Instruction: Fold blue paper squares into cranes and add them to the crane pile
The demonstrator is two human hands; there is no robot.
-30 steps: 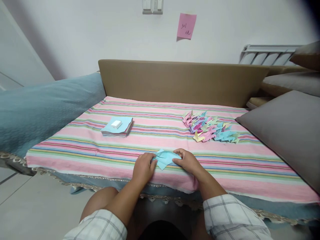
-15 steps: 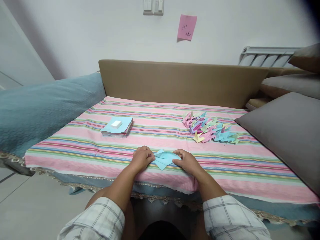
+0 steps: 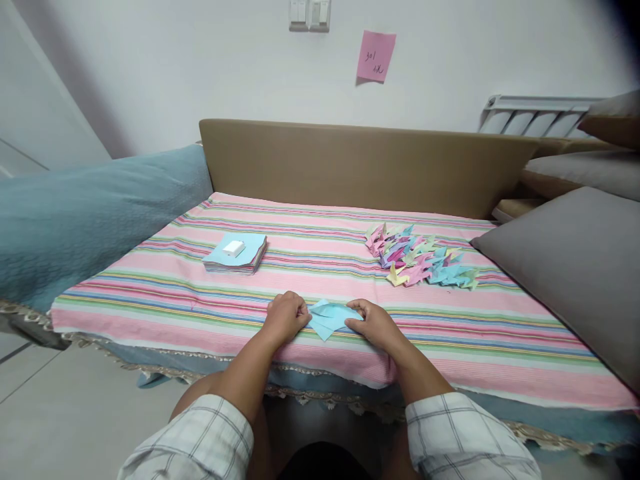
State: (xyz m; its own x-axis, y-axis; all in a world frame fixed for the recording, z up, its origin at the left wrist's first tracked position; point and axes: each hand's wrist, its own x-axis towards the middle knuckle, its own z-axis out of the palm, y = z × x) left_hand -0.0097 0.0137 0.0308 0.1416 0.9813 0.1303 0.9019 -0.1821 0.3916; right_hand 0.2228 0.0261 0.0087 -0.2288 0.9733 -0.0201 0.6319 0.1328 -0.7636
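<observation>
A light blue sheet of origami paper [image 3: 327, 319], partly folded with creases and a raised flap, lies at the front of the striped cloth. My left hand [image 3: 289, 315] is closed, its fingertips pinching the paper's left corner. On the other side my right hand [image 3: 371, 323] grips the right end between thumb and fingers. Its fingertips partly cover that end. Farther back to the right lies a pile of folded paper cranes [image 3: 420, 257] in pink, purple, green, yellow and blue.
A stack of square paper [image 3: 236, 253] with a small white block [image 3: 233, 249] on top sits at left. Grey cushions [image 3: 565, 267] lean at right. Behind the striped cloth [image 3: 310, 233] rises a brown backrest [image 3: 350, 163]; a blue-covered armrest [image 3: 105, 207] borders the left.
Both hands keep their places on the blue paper. My left fingertips have shifted very slightly at its left corner, and the view has moved a little.
</observation>
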